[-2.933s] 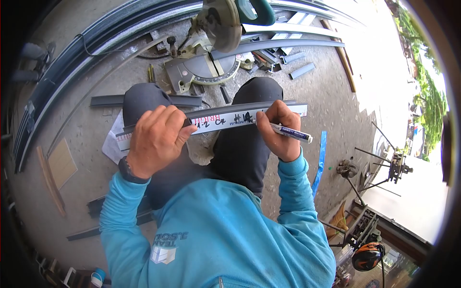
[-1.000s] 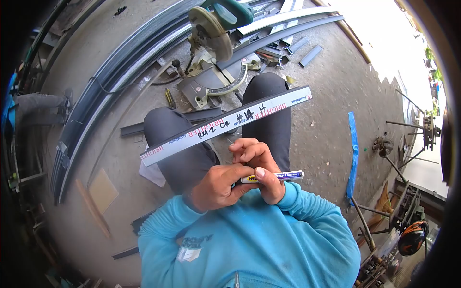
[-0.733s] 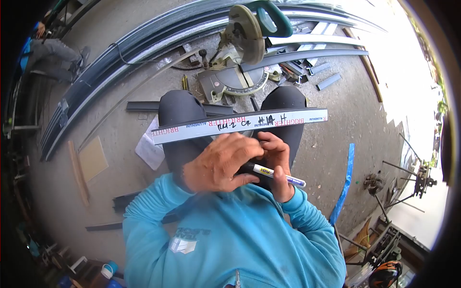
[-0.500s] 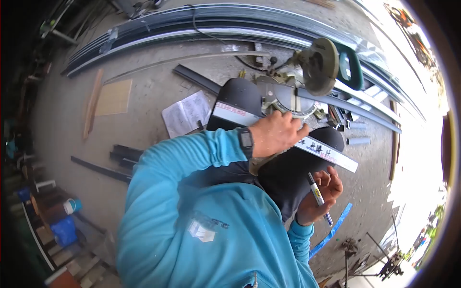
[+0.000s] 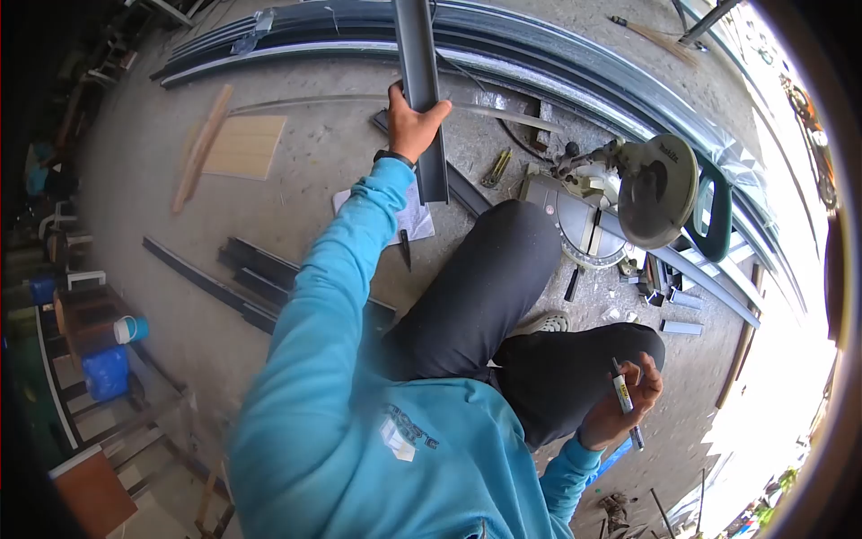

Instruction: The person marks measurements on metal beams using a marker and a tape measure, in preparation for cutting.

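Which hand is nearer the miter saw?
Left. The left hand grips a metal profile just beyond the miter saw; the right hand, holding a marker, sits farther off by the knee.

Metal workshop: miter saw [image 5: 642, 202], aluminium profiles [image 5: 260, 283]

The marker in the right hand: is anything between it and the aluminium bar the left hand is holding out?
Yes. The marker sits in the right hand low by the right knee; the aluminium bar is gripped by the left hand at arm's length. Between them lie the person's raised left leg and outstretched left arm.
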`<state>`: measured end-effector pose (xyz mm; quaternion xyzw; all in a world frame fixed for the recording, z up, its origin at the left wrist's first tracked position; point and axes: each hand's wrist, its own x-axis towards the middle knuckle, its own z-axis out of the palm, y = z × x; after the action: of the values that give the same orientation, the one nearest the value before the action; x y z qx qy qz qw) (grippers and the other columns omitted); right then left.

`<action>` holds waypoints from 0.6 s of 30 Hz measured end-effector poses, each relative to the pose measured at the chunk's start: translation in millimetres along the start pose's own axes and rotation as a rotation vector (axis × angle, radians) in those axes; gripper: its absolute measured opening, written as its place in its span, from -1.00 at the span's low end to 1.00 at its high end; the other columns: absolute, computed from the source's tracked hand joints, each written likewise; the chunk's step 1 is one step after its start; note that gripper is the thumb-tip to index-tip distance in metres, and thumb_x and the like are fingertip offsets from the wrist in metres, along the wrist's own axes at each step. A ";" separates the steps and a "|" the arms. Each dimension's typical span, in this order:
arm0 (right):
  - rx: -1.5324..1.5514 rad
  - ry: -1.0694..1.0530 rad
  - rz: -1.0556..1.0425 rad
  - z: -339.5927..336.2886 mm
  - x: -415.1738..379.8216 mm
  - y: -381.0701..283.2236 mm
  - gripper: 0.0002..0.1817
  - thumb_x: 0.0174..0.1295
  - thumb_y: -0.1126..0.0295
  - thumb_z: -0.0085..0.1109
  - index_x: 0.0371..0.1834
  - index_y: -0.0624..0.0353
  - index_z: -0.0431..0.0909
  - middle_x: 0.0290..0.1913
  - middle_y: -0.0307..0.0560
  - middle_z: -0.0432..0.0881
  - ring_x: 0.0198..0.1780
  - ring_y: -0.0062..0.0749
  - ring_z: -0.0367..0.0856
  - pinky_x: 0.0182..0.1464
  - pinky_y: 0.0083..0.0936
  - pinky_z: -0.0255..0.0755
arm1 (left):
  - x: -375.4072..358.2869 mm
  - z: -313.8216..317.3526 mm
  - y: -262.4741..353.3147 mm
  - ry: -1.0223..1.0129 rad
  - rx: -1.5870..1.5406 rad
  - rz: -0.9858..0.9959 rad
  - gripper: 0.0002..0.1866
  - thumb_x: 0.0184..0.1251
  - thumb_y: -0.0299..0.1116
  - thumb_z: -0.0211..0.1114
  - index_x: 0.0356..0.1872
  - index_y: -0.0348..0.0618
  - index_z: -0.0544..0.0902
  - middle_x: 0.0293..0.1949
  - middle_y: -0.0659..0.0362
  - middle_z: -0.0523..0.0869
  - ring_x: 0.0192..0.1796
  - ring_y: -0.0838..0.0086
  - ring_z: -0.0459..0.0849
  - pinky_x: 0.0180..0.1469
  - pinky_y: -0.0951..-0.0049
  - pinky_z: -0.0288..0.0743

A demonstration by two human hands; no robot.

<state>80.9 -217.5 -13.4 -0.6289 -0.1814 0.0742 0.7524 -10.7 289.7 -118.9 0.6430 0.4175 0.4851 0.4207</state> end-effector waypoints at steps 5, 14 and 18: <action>-0.098 -0.050 0.138 5.5 42.8 37.2 -0.23 0.47 -0.36 0.13 0.27 0.20 0.47 0.36 0.04 0.55 -0.02 -0.36 0.61 0.12 -0.39 0.52 | -52.9 74.6 -180.9 0.246 0.137 -0.549 0.03 0.00 -0.01 0.64 0.34 -0.65 0.40 0.30 -0.43 0.54 0.38 -0.18 0.55 0.45 0.07 0.44; -0.269 -0.061 0.315 10.5 65.9 61.3 -0.11 0.41 -0.46 0.07 0.31 0.23 0.45 0.33 0.03 0.56 -0.06 -0.34 0.60 0.09 -0.36 0.48 | -112.5 149.7 -251.4 0.331 0.725 -0.988 0.07 0.04 0.12 0.67 0.40 -0.41 0.32 0.27 -0.30 0.44 0.34 -0.22 0.50 0.28 -0.19 0.61; -0.296 -0.052 0.321 -3.3 68.5 76.9 -0.05 0.37 -0.49 0.06 0.36 0.25 0.45 0.32 0.03 0.56 -0.09 -0.35 0.59 0.09 -0.39 0.47 | -116.1 147.1 -247.8 0.387 0.690 -0.924 0.12 -0.06 0.10 0.74 0.34 -0.51 0.32 0.28 -0.38 0.51 0.35 -0.29 0.51 0.48 -0.16 0.42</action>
<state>154.2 -182.0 -76.4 -0.7511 -0.1071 0.1816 0.6257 79.9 233.7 -410.7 0.3946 0.8554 0.1968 0.2717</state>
